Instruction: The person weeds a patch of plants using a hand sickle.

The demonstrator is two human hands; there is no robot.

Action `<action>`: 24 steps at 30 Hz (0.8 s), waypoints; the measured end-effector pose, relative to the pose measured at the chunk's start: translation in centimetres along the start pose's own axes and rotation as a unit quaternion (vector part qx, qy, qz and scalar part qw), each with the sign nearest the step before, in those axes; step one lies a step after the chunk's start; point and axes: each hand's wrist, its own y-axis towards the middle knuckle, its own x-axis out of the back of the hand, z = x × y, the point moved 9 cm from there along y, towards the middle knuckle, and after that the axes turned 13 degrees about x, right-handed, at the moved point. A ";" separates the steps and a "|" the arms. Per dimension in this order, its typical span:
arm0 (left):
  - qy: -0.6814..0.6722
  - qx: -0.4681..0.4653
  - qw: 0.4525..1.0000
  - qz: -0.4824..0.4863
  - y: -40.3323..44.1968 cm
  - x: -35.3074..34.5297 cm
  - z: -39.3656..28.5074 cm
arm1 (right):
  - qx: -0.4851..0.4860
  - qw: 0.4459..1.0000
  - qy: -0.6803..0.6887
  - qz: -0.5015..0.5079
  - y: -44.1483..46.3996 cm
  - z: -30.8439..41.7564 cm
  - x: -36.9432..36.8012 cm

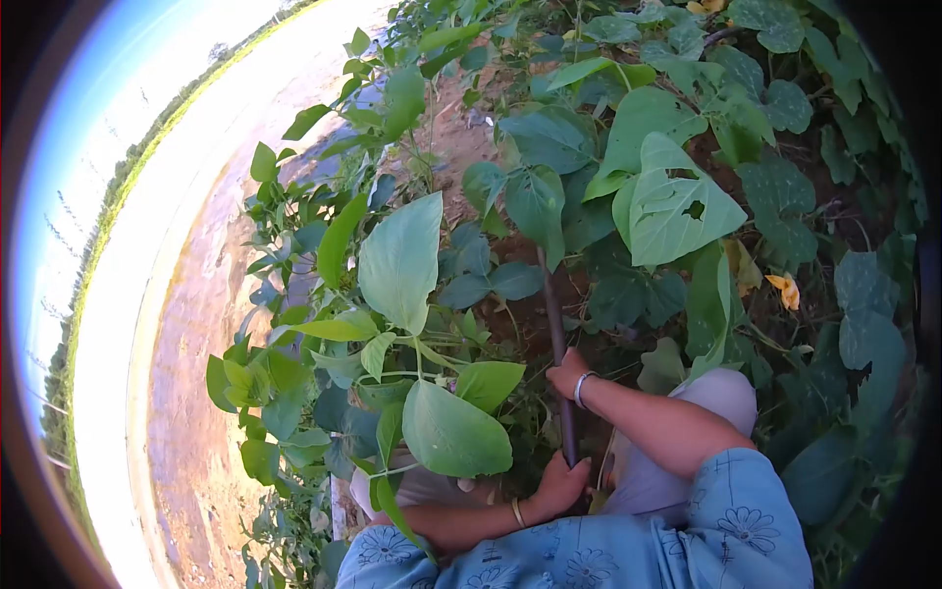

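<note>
A long dark pole (555,319), like a tool handle, slants up from my lap into the leaves. Foliage hides its far end, so I cannot tell what tool it is. My right hand (568,374), with a pale bangle at the wrist, is wrapped round the pole partway along. Lower down, close to my body, my left hand (559,491) grips near the pole's near end; a thin bangle circles that wrist. Broad green leaves (457,428) hang just left of both hands, partly in front of my left forearm.
Dense leafy plants (549,137) surround the pole, and a leaf with holes (682,206) rises at the upper right. An orange-yellow flower (785,291) shows among darker vines at the right. Bare brown ground (201,393) stretches along the left.
</note>
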 end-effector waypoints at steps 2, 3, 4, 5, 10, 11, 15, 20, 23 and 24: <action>-0.058 0.039 0.988 0.138 -1.0 -3.1 2.5 | -0.009 0.992 -0.105 0.066 -3.0 -1.1 -1.2; -0.061 0.039 0.988 0.139 -1.2 -2.8 2.1 | -0.009 0.992 -0.108 0.067 -3.1 -0.7 -1.0; -0.039 0.044 0.990 0.127 -1.4 -2.2 1.7 | -0.066 0.994 0.027 0.078 -3.5 -1.1 -1.7; -0.016 0.050 0.992 0.114 -1.5 -1.7 1.6 | -0.123 0.975 0.162 0.087 -3.8 -1.5 -2.7; -0.063 0.023 0.988 0.139 -2.1 -2.1 0.1 | -0.210 0.944 0.247 0.053 -4.1 -1.2 -2.6; -0.077 0.020 0.988 0.136 -2.4 -2.0 -0.6 | -0.216 0.940 0.262 0.041 -4.1 -0.6 -2.2; -0.101 -0.050 0.986 0.126 -2.8 -0.7 -4.6 | -0.101 0.919 0.379 -0.041 -1.7 4.9 1.5; -0.151 0.022 0.985 0.083 2.1 0.5 -3.7 | 0.041 0.922 0.375 -0.087 -1.0 10.7 5.9; -0.113 0.047 0.990 0.067 2.5 0.5 -2.6 | 0.085 0.926 0.352 -0.106 -0.4 9.7 5.5; -0.113 0.048 0.990 0.066 2.2 0.3 -2.2 | 0.046 0.948 0.301 -0.087 -0.1 7.4 3.9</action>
